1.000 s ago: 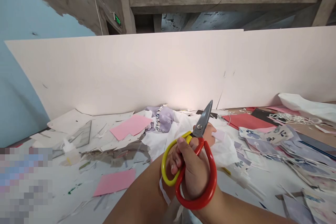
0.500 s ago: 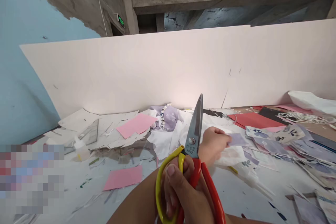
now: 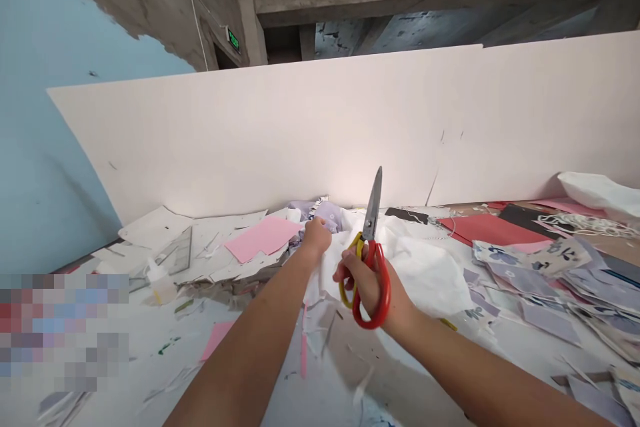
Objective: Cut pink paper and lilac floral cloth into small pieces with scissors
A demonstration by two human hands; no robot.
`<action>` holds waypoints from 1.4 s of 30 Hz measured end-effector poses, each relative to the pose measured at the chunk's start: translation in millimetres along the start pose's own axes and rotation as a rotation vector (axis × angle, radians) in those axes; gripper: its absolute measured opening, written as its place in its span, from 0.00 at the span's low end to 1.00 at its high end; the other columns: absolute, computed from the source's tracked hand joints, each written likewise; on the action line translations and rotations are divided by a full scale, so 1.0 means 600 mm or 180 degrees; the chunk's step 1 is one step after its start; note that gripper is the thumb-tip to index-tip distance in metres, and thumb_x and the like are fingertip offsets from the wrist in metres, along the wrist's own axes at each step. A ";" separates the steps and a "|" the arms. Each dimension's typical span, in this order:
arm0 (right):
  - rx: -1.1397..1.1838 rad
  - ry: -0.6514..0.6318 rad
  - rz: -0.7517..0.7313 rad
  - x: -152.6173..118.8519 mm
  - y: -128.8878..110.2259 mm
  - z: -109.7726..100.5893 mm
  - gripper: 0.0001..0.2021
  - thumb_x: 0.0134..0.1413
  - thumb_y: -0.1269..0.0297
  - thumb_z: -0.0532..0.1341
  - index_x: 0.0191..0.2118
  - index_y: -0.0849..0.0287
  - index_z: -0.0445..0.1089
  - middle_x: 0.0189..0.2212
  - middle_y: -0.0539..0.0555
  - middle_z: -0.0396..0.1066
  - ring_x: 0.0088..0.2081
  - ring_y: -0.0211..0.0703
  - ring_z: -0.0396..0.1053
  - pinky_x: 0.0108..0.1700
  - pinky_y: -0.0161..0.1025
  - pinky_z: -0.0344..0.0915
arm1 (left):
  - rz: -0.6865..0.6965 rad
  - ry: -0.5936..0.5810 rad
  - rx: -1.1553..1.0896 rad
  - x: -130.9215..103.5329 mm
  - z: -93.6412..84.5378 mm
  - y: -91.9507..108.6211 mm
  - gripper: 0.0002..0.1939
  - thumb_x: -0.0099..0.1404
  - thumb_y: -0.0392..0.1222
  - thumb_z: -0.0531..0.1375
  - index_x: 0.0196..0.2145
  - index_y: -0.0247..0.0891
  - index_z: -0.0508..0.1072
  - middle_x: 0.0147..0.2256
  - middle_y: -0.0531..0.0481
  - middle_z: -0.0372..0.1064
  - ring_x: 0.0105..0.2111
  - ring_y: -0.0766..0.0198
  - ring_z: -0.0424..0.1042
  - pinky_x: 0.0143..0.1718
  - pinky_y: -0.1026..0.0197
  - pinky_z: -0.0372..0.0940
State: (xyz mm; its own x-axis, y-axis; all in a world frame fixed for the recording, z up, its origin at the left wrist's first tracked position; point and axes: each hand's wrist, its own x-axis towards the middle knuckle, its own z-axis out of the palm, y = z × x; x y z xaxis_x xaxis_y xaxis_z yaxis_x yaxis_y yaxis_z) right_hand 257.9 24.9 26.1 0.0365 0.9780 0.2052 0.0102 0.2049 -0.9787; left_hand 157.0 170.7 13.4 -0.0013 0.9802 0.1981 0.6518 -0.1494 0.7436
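Scissors (image 3: 372, 213) with one yellow and one red handle are held up near the middle of the scene, blades together and pointing far. The right hand (image 3: 364, 282) curls firmly round the handles. The left hand (image 3: 317, 238) reaches far to the purple patterned cloth (image 3: 334, 215), fingers bent in; whether it grips any cloth I cannot tell.

White cloth (image 3: 425, 265) lies heaped beyond the scissors, partly blocked by them and the right hand. To the left are a pink sheet (image 3: 263, 238), a clear ruler (image 3: 183, 251) and a glue bottle (image 3: 161, 285); a second pink sheet (image 3: 216, 339), nearer, is half covered by the left forearm. On the right lie patterned fabric pieces (image 3: 533, 255), red sheets (image 3: 493, 230) and white string (image 3: 583, 223). A white panel (image 3: 325, 133) stands along the far side.

Half a second ago the left hand was right of the scissors, at a small lilac piece, with the forearms crossed; now it is left of them and the forearms are apart. The scissors are also farther off.

Counted: one pair of scissors, two pink sheets, one bottle, one ruler; the fabric pieces overlap too much to count.
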 end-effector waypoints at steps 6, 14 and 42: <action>0.0291 -0.0132 0.0636 0.044 0.042 -0.017 0.07 0.49 0.62 0.55 0.25 0.59 0.61 0.25 0.53 0.71 0.25 0.38 0.68 0.26 0.35 0.65 | -0.0369 0.0054 0.0053 0.024 0.025 -0.025 0.16 0.62 0.43 0.54 0.47 0.36 0.64 0.46 0.45 0.63 0.42 0.60 0.66 0.41 0.52 0.64; 0.0344 -0.0445 0.1383 0.042 0.044 -0.025 0.10 0.42 0.63 0.63 0.22 0.61 0.61 0.14 0.51 0.65 0.11 0.39 0.62 0.11 0.33 0.56 | -0.0498 -0.0049 -0.0398 0.037 0.024 -0.022 0.16 0.62 0.43 0.54 0.47 0.35 0.64 0.46 0.45 0.63 0.42 0.60 0.66 0.40 0.52 0.64; 0.1362 0.0493 0.0644 0.110 -0.037 -0.119 0.06 0.35 0.76 0.57 0.20 0.58 0.66 0.15 0.50 0.67 0.22 0.44 0.67 0.24 0.38 0.64 | 0.2341 0.0025 0.2503 -0.195 -0.057 -0.032 0.37 0.55 0.40 0.53 0.60 0.46 0.43 0.62 0.42 0.38 0.60 0.40 0.34 0.52 0.33 0.30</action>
State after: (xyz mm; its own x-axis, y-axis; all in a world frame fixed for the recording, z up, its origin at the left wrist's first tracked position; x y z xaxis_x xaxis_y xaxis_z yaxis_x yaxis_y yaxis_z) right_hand 331.3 82.3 61.3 0.1438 0.9893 -0.0228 -0.4222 0.0405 -0.9056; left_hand 118.9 54.8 -2.0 0.5869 0.6827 0.4353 0.7995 -0.5737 -0.1782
